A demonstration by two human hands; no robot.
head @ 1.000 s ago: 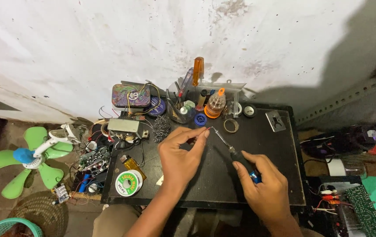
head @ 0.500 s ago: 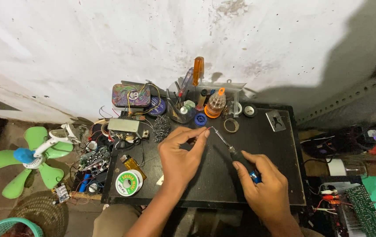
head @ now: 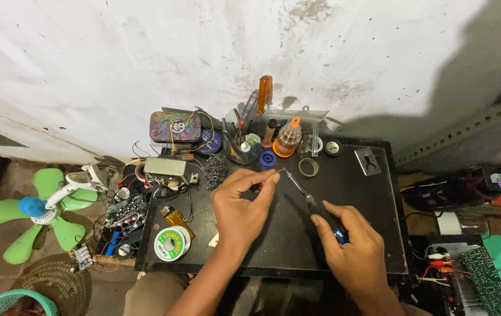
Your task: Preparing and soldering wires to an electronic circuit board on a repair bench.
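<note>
Almost nothing is changed against the earlier views: both hands are kept in the same pose over the black table (head: pixel 379 234), and only a very slight shift of the iron's tip is noticed. The work is judged to be at a held, steady point, not a move between spots.

The soldering iron (head: pixel 309 202) is gripped by the right hand (head: pixel 353 254), fingers closed round its dark handle with a blue part showing at the palm. The metal tip is pointed up and left, away from that grip, ending just beside the left fingertips.

The left hand (head: pixel 242 208) is pinched shut, thumb against forefinger. Something thin seems to be held in the pinch, but what it is cannot be told; it is too small.

Counts, placed from the grips:
- one iron, in the right grip.
- one solder spool (head: pixel 171 243), green and white, left of the left wrist, near.
- one small ring (head: pixel 308 167), just beyond the iron's tip.
- one orange-capped bottle (head: pixel 288 139), beyond the ring.
- two screwdrivers upright in a holder, one with an orange handle (head: pixel 264 93), well beyond the left pinch.
- one grey box (head: pixel 164 167) with wires, left of the pinch.
- one green fan (head: pixel 43 208), far left, off the table.
</note>
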